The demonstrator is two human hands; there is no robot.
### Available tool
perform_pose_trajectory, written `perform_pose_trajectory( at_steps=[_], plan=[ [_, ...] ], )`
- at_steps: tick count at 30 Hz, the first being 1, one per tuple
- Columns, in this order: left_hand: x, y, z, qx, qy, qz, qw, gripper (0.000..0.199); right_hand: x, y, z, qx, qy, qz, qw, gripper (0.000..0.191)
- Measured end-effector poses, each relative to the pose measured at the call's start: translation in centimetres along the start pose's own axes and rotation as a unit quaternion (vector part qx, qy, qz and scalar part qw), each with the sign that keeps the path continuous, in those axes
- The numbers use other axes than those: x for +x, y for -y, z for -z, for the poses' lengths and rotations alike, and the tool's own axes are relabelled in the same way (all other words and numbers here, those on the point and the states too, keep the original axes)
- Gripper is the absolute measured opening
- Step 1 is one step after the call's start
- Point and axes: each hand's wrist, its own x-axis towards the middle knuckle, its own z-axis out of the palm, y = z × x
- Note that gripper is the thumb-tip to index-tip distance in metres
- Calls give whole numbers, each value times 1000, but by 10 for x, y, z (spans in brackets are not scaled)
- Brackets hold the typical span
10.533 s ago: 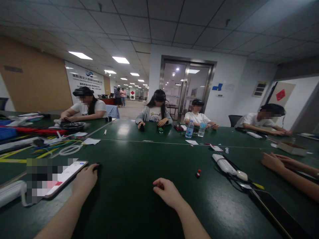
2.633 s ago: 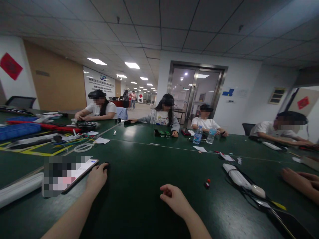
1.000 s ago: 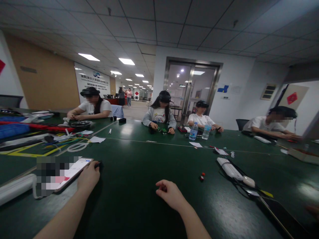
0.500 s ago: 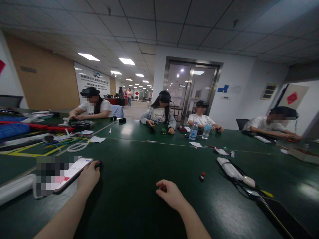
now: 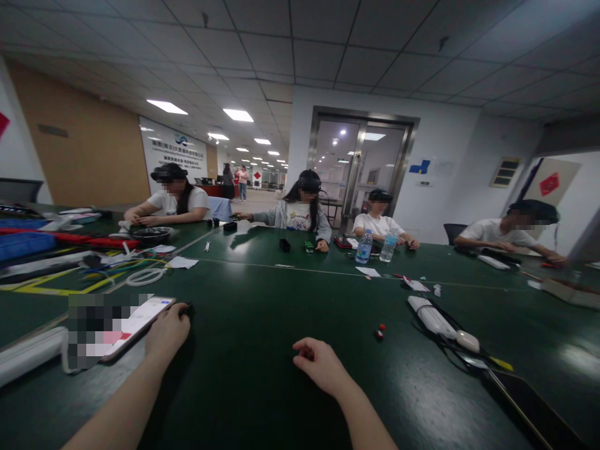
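Note:
My left hand rests on the dark green table, its fingers closed round a small black object that is mostly hidden. Just left of that hand lies a phone with a lit screen, partly blurred out. My right hand lies on the table at the centre right, fingers curled in, and I cannot make out anything in them. Right of it stands a small red and dark item.
At the right lie a white power strip, a white rounded case and a dark phone. Two water bottles stand across the table, where several people sit. Cables and blue trays are at the left.
The person across the middle has let go of a black object and stretched an arm leftward. At the far right, a person's hand has shifted. My left hand has barely moved; my right hand stays still.

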Motion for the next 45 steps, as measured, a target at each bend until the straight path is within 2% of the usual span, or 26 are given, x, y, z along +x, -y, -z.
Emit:
perform_pose_trajectory(
  at_steps=[9, 12, 15, 19, 21, 23, 26, 31, 33, 36, 38, 45],
  plan=[
    [-7, -6, 9, 12, 1, 21, 1000, 41, 0, 0, 0, -9, -1, 0, 1000, 29],
    [-14, -17, 8, 14, 18, 2, 1000, 40, 0, 0, 0, -7, -1, 0, 1000, 29],
    [-33, -43, -2, -12, 64, -90, 994, 38, -2, 3, -2, -8, -2, 0, 1000, 29],
    [-86, -90, -20, -82, 146, -232, 958, 43, -6, 13, -3, -31, -10, 24, 999, 40],
    [-112, -107, -23, -173, 235, -324, 900, 49, -8, 17, -3, -52, -7, 59, 997, 41],
    [-131, -116, -20, -209, 291, -362, 861, 50, -9, 19, -3, -76, 8, 85, 993, 32],
    [-139, -118, -12, -229, 324, -355, 847, 50, -9, 19, -4, -103, 16, 96, 990, 22],
    [-134, -116, -7, -249, 338, -366, 831, 44, -7, 20, -6, -79, -7, 117, 990, 19],
    [-132, -115, -8, -255, 340, -361, 830, 43, -5, 21, -1, -31, -65, 129, 989, 17],
    [-131, -113, -11, -254, 355, -344, 831, 44, -1, 20, 9, 41, -195, 134, 971, 21],
    [-130, -111, -11, -252, 362, -339, 831, 43, 0, 18, 15, 70, -233, 120, 963, 23],
    [-128, -110, -14, -253, 357, -345, 830, 41, 2, 10, 10, 116, -203, 123, 964, 26]
  ],
)
